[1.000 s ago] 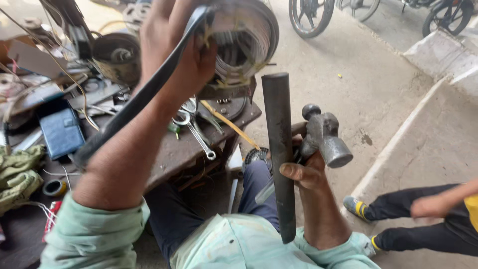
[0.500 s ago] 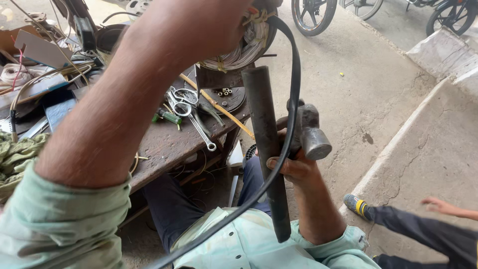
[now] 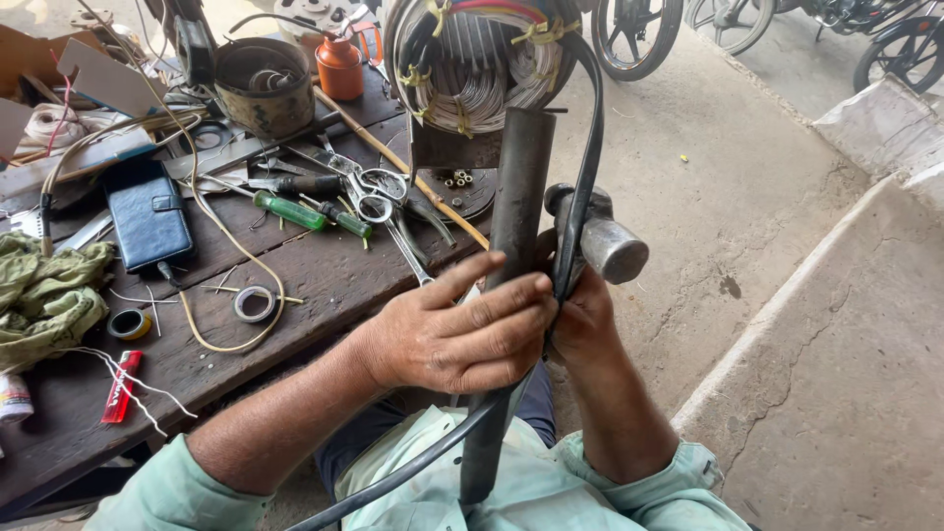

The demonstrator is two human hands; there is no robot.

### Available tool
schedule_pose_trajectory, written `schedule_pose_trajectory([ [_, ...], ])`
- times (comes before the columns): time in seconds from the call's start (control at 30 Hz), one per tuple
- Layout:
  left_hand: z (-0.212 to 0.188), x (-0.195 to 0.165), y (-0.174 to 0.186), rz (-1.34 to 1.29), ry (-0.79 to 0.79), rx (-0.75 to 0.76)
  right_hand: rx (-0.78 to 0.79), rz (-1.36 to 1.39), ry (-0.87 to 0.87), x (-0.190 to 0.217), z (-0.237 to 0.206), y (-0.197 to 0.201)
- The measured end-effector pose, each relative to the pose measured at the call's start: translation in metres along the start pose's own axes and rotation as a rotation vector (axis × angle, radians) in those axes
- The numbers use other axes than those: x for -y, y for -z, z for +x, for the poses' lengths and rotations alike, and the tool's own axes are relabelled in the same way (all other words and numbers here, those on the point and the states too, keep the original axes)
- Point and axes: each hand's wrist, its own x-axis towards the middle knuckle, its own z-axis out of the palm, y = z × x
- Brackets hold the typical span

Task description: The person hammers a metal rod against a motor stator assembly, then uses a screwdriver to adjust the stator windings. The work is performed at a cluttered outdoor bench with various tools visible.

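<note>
Left hand (image 3: 462, 334) wrapped round dark steel pipe (image 3: 511, 265), pinching black flat rubber belt (image 3: 578, 187) against it. Right hand (image 3: 580, 315) behind pipe, gripping pipe and grey ball-peen hammer (image 3: 605, 241) together. Wound motor stator (image 3: 482, 59) just above pipe top. Step looks like belt fitting; steady alignment needed.

Head camera looks steeply down, close above the workbench (image 3: 295, 285).

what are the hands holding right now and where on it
The left hand grips the dark metal pipe around mid-length, pressing the black cable against it. The right hand holds the hammer close under its head.
</note>
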Motion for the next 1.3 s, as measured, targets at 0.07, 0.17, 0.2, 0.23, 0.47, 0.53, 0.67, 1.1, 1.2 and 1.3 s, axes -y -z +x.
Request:
schedule_pose_trajectory([
  [0.07,0.004,0.0,0.002,-0.057,-0.03,-0.008,-0.028,0.032,-0.038,0.002,-0.002,-0.002],
  [0.17,0.013,-0.007,0.008,-0.104,-0.043,-0.057,-0.012,0.017,-0.075,0.01,-0.004,0.0],
  [0.2,0.014,-0.01,0.012,-0.123,-0.03,-0.058,-0.028,-0.044,-0.09,0.014,-0.004,0.002],
  [0.23,0.013,-0.012,0.017,-0.14,-0.019,-0.058,-0.041,-0.105,-0.102,0.018,-0.004,0.005],
  [0.47,0.017,-0.018,0.055,-0.282,-0.015,-0.08,-0.364,-0.739,0.037,0.058,0.003,0.03],
  [0.53,0.022,-0.015,0.066,-0.337,-0.037,-0.075,-0.35,-0.772,0.237,0.076,0.013,0.032],
  [0.67,0.034,-0.004,0.075,-0.326,-0.126,-0.088,-0.267,-0.802,0.52,0.113,0.034,0.016],
  [1.1,0.053,0.027,0.05,-0.394,0.017,-0.266,0.044,-1.663,0.891,0.182,0.107,-0.022],
  [1.2,0.057,0.021,0.039,-0.357,0.052,-0.368,0.119,-1.904,0.911,0.172,0.131,-0.037],
  [1.3,0.06,0.019,0.033,-0.389,0.056,-0.393,0.239,-2.213,0.903,0.148,0.135,-0.046],
])
